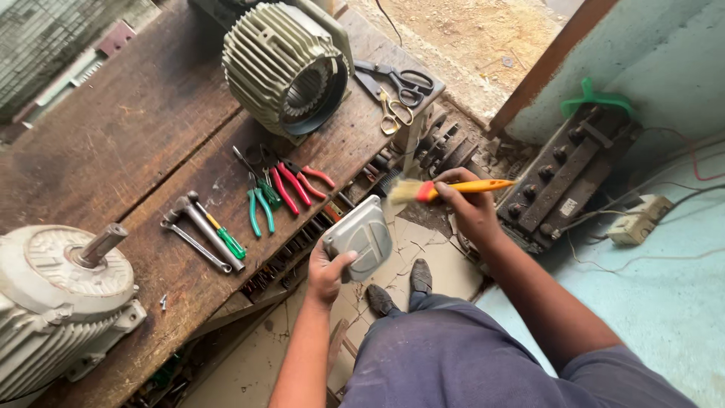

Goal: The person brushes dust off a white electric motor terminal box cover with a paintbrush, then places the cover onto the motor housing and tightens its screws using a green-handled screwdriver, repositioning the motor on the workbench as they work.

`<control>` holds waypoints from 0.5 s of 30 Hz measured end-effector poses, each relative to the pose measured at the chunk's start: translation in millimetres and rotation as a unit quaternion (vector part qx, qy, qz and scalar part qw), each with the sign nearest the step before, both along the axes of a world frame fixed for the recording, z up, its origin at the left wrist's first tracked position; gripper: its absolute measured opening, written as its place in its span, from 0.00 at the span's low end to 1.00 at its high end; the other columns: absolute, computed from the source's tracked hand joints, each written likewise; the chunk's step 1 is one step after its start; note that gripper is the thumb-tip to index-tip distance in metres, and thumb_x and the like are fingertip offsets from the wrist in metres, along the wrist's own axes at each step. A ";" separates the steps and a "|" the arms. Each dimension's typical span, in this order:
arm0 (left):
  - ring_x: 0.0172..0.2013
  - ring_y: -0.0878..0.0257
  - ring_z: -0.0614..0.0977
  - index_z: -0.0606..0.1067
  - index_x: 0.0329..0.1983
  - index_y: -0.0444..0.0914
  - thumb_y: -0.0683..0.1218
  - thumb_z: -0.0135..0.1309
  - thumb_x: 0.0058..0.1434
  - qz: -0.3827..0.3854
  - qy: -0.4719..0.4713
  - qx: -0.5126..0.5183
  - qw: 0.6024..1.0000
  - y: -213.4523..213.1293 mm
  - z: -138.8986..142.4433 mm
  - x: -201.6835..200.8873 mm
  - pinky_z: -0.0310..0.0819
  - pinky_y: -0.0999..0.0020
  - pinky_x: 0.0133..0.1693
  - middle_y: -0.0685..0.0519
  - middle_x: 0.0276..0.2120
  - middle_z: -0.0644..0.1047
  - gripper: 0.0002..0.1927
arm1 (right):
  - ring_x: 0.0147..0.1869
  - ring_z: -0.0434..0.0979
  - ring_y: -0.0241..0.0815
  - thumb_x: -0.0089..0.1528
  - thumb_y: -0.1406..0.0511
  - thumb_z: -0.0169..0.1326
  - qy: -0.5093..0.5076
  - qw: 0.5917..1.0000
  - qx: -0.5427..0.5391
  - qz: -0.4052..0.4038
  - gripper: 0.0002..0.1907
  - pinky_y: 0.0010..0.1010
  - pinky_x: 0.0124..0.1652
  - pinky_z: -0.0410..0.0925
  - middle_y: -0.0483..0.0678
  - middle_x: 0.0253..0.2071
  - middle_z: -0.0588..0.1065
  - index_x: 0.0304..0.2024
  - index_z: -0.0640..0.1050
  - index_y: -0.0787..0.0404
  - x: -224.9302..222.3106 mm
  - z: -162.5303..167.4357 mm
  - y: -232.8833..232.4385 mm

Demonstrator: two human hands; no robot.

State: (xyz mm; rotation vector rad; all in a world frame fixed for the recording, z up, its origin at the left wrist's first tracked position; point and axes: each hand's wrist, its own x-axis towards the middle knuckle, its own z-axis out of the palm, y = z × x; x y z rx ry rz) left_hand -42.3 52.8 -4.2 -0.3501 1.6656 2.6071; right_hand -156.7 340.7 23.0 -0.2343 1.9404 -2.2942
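Presently, a grey rounded metal cover plate [361, 238] is gripped by the left hand [328, 273] beside the workbench edge; an orange-handled paintbrush [442, 189], clasped in the right hand [470, 205], is held just above it, brushing seemingly unfinished.

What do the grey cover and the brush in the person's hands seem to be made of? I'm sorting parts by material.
The grey cover, held by the left hand, looks like cast or pressed metal: dull, even grey sheen, rounded corners; painted plastic is possible. The brush, in the right hand, has a glossy orange handle, likely plastic, a red band, and pale bristles.
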 end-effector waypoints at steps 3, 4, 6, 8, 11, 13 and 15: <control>0.51 0.54 0.81 0.72 0.60 0.29 0.42 0.60 0.51 0.004 0.027 0.109 0.994 -7.7 9.8 -5.4 0.73 0.62 0.57 0.46 0.51 0.79 0.31 | 0.43 0.78 0.34 0.66 0.68 0.54 0.003 1.000 0.007 0.030 0.10 0.27 0.44 0.74 0.48 0.42 0.76 0.49 0.73 0.65 -14.4 9.6 18.0; 0.51 0.53 0.81 0.72 0.59 0.30 0.43 0.59 0.50 0.015 0.011 0.145 0.989 -10.4 12.3 -6.0 0.74 0.60 0.57 0.46 0.50 0.79 0.31 | 0.46 0.76 0.34 0.66 0.69 0.55 0.014 0.999 0.007 0.046 0.12 0.27 0.46 0.72 0.47 0.43 0.75 0.51 0.73 0.66 -20.1 12.4 23.4; 0.50 0.52 0.82 0.72 0.59 0.32 0.44 0.59 0.49 0.039 -0.016 0.218 0.975 -15.6 15.5 -6.4 0.76 0.56 0.56 0.46 0.49 0.79 0.31 | 0.48 0.75 0.34 0.66 0.69 0.57 0.029 0.994 0.011 0.100 0.13 0.28 0.49 0.70 0.47 0.45 0.74 0.52 0.74 0.66 -32.1 18.7 30.0; 0.50 0.50 0.82 0.71 0.59 0.30 0.45 0.59 0.52 0.059 -0.026 0.204 0.977 -19.5 16.9 -6.2 0.77 0.55 0.55 0.44 0.50 0.79 0.30 | 0.49 0.75 0.35 0.65 0.69 0.59 0.037 0.984 0.021 0.173 0.13 0.31 0.48 0.70 0.47 0.45 0.76 0.51 0.75 0.65 -42.4 28.5 28.2; 0.49 0.50 0.82 0.71 0.59 0.30 0.45 0.59 0.54 0.077 -0.036 0.177 0.981 -23.2 18.7 -5.9 0.77 0.55 0.55 0.43 0.50 0.79 0.29 | 0.53 0.79 0.39 0.63 0.68 0.62 0.147 0.949 0.062 0.271 0.13 0.34 0.52 0.73 0.49 0.48 0.78 0.50 0.78 0.63 -55.9 52.4 6.7; 0.49 0.50 0.82 0.71 0.60 0.30 0.46 0.59 0.55 0.085 -0.041 0.162 0.982 -23.8 21.9 -8.0 0.77 0.55 0.55 0.43 0.50 0.79 0.30 | 0.50 0.80 0.40 0.64 0.66 0.62 0.222 0.925 0.070 0.301 0.13 0.33 0.49 0.75 0.48 0.45 0.79 0.50 0.78 0.61 -63.4 70.3 -15.2; 0.49 0.50 0.81 0.71 0.61 0.30 0.46 0.59 0.56 0.093 -0.047 0.156 0.982 -21.8 26.4 -11.3 0.77 0.54 0.54 0.43 0.50 0.78 0.30 | 0.47 0.81 0.41 0.64 0.66 0.63 0.283 0.902 0.088 0.314 0.13 0.34 0.47 0.75 0.48 0.43 0.80 0.50 0.78 0.60 -67.9 82.9 -35.1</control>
